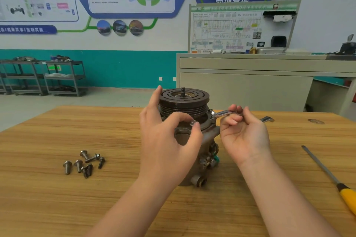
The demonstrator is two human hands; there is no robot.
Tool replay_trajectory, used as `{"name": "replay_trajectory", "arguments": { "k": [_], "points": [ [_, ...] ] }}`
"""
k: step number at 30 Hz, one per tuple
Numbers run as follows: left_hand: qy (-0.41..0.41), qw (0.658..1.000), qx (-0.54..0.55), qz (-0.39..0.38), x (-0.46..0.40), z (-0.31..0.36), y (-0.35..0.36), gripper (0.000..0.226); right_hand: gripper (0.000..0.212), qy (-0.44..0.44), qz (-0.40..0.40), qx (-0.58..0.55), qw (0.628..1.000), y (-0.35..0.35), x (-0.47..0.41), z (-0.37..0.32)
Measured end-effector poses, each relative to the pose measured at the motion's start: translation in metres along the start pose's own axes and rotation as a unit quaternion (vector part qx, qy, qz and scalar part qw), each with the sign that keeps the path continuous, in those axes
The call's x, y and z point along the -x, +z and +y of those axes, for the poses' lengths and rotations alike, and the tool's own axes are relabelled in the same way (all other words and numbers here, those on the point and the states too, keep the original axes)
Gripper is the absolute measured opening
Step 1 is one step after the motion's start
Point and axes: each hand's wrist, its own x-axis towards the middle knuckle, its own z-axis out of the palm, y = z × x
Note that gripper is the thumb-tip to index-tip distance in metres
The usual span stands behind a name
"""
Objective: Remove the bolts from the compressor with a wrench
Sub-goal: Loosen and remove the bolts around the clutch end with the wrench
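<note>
Brown-grey cast metal makes up the compressor (pixel 200 146), which stands upright near the middle of the wooden counter (pixel 57 188) with its dark pulley on top. The pulley face shows concentric curved slots, a short threaded shaft stub rises from its centre, and belt grooves ring its side. Lower down, the body carries a rounded mounting lug with a bore, a few small fittings and a bit of green wire on its right side. The left hand (pixel 169 140) curls around the compressor's upper body, index finger reaching up along the pulley's rim and thumb pressed against the front just under the grooves. The right hand (pixel 244 132) pinches the shank of a silver wrench (pixel 223 114) between curled fingers, palm turned upward; the wrench's ring end sits on a bolt (pixel 211 115) at the flange just below the pulley on the right side, and its far open end pokes out beyond the fingers. Seven loose bolts (pixel 84 162) with flanged heads lie in a small cluster on the counter, well to the left of the compressor. A yellow-handled screwdriver (pixel 331 179) lies diagonally near the counter's right edge.
</note>
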Motion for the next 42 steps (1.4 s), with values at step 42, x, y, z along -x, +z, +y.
{"name": "replay_trajectory", "arguments": {
  "k": [42],
  "points": [
    [-0.017,0.998,-0.046,0.037,0.001,0.003,0.003,0.026,0.026,-0.034,0.036,-0.01,0.999,-0.008,-0.008,-0.011]
  ]
}}
